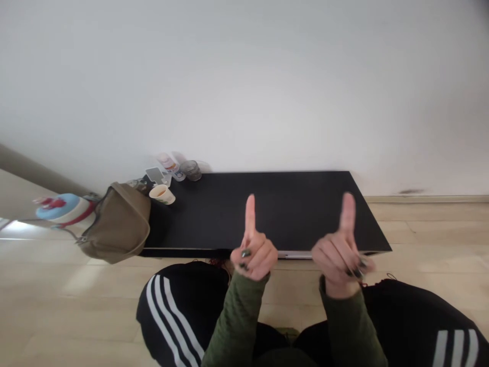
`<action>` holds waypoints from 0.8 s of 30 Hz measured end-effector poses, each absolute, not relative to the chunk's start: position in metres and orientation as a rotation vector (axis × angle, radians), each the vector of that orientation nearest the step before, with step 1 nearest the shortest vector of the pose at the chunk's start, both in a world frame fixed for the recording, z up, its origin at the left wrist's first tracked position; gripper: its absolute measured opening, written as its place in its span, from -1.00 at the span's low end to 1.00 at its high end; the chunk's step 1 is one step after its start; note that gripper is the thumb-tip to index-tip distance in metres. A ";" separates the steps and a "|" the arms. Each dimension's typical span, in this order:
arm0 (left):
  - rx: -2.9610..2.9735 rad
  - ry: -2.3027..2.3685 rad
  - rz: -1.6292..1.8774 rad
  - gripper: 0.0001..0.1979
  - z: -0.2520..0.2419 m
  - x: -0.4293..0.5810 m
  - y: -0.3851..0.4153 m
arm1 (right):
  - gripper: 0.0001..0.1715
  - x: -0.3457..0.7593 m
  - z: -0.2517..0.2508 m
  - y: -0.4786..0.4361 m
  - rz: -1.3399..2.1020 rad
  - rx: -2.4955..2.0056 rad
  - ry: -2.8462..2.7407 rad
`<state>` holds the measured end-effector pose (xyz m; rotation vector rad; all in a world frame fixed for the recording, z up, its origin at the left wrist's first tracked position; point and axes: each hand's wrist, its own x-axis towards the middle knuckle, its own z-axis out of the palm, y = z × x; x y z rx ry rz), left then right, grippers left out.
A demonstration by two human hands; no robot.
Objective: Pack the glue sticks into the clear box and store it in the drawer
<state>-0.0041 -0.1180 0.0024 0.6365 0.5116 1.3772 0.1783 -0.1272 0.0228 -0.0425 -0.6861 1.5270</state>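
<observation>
My left hand is raised over the front edge of the low black table. Its index finger points straight up and the other fingers are curled in, with dark green nails showing. To the right, my right hand makes the same shape, index finger up and the rest folded. Slight blur covers its thumb side. Neither hand holds anything, and the two are apart from each other. Both appear above the tabletop rather than resting on it.
At the table's left end stand a paper cup with some drink, a grey-lidded container, a white bottle and a white-and-grey card-like item. A taupe bag and a blue-topped cup are farther left. My knees flank the front.
</observation>
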 end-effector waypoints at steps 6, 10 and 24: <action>0.429 0.347 1.361 -0.13 -0.020 0.010 -0.091 | 0.08 0.169 -0.020 -0.096 1.814 -0.083 -0.326; 0.554 0.425 1.319 -0.08 -0.033 0.005 -0.092 | 0.07 0.180 -0.033 -0.105 1.805 -0.175 -0.377; 2.172 1.706 0.580 -0.30 -0.158 -0.005 -0.130 | -0.90 0.188 -0.229 -0.148 1.885 -1.479 -0.137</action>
